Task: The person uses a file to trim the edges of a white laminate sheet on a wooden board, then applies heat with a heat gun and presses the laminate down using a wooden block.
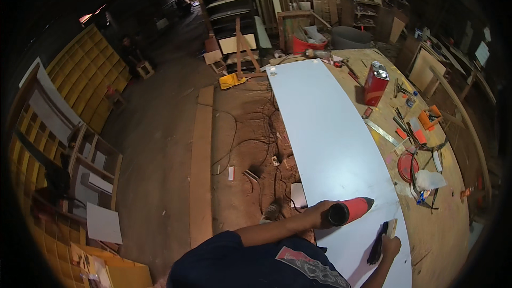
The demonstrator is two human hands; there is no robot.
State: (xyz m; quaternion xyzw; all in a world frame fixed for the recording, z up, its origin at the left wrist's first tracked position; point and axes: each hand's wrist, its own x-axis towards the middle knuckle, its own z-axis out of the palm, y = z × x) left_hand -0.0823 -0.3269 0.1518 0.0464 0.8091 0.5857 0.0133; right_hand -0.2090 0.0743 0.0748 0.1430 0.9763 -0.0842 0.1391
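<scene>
A long white panel (335, 128) lies on the workbench and runs away from me. My left hand (321, 214) is closed at the rear of a red cylindrical tool (356, 209), which looks like a heat gun. Its round black end faces me, and its dark tapered tip points to the far right, over the panel. The grip itself is hidden. Over the panel's near right part, my right hand (391, 246) is closed around a brush with a pale wooden part (392, 228) and dark bristles (376, 244). I cannot tell whether the bristles touch the panel.
On the plywood workbench (437, 224) to the right stand a red metal can (376, 84), a red round lid (407, 167), a metal ruler (381, 132), an orange box (430, 117) and a plastic bag (430, 180). Cables (234, 141) and a long board (201, 170) lie on the floor leftward.
</scene>
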